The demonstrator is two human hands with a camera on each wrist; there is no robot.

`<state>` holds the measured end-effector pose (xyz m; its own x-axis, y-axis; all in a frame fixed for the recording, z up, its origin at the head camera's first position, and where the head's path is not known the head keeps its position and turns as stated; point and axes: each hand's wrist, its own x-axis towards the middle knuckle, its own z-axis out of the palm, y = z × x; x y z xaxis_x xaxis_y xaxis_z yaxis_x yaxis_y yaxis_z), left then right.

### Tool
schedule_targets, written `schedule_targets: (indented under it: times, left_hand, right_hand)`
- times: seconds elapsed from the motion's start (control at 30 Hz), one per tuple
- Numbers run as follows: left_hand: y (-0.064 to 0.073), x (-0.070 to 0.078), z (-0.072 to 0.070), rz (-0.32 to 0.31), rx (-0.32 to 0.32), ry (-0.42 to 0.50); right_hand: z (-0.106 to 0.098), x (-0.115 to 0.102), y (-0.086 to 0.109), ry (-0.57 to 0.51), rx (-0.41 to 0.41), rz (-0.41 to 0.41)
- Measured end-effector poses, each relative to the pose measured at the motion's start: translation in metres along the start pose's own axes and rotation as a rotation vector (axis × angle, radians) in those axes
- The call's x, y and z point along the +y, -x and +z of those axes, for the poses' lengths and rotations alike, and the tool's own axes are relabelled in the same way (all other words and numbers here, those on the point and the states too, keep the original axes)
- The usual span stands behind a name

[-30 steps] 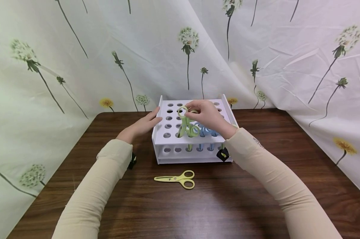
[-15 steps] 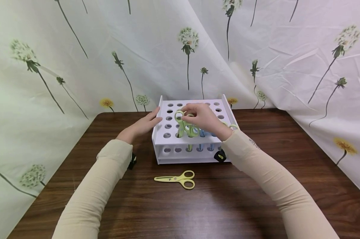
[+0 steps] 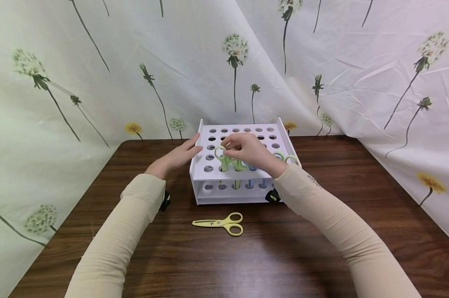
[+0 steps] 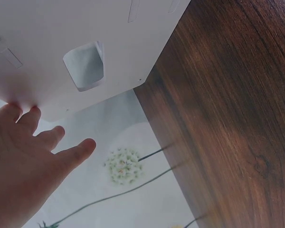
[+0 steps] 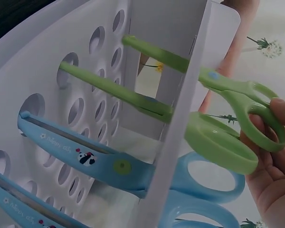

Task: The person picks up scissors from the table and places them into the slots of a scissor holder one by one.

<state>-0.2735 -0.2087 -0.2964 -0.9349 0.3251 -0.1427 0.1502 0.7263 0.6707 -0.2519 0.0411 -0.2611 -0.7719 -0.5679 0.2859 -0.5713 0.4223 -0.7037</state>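
My right hand [image 3: 248, 149] pinches a green pair of scissors [image 3: 223, 161] by a handle loop, blades down through a front-row hole of the white two-tier rack [image 3: 243, 198]. In the right wrist view its tip is close to the lower tier. Beside it stand a second pair of green scissors [image 5: 109, 90] and blue scissors [image 5: 99, 161], blades through the rack and loops above the top. My left hand [image 3: 176, 156] touches the rack's left side panel with its fingertips, fingers extended. A yellow pair of scissors [image 3: 218, 223] lies on the table before the rack.
Green handle loops [image 3: 290, 159] stick up at the rack's right end, partly behind my right wrist. The brown wooden table [image 3: 224, 269] runs back to a white curtain [image 3: 165, 66] printed with dandelions.
My right hand has moved down and slightly left, lowering the green scissors through the hole; their tip now shows below the top tier. The left hand and yellow scissors have stayed put.
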Motion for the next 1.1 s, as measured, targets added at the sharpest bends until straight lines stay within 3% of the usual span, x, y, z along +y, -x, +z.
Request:
schedule_targets:
  times: [0.27,0.67,1.1]
  left_hand:
    - [0.0002,-0.0008,-0.0001,0.001,-0.002,0.004]
    - [-0.0005,-0.0007,0.0002,0.001,-0.002,0.006]
    - [0.001,-0.0007,-0.0002,0.011,-0.002,0.014]
  right_hand:
    - [0.0,-0.0024,0.0004,0.027,-0.042,0.031]
    - [-0.0009,0.0017,0.0031,-0.011,-0.031,0.038]
    - [-0.0059,0.005,0.0102,-0.039,0.024,-0.023]
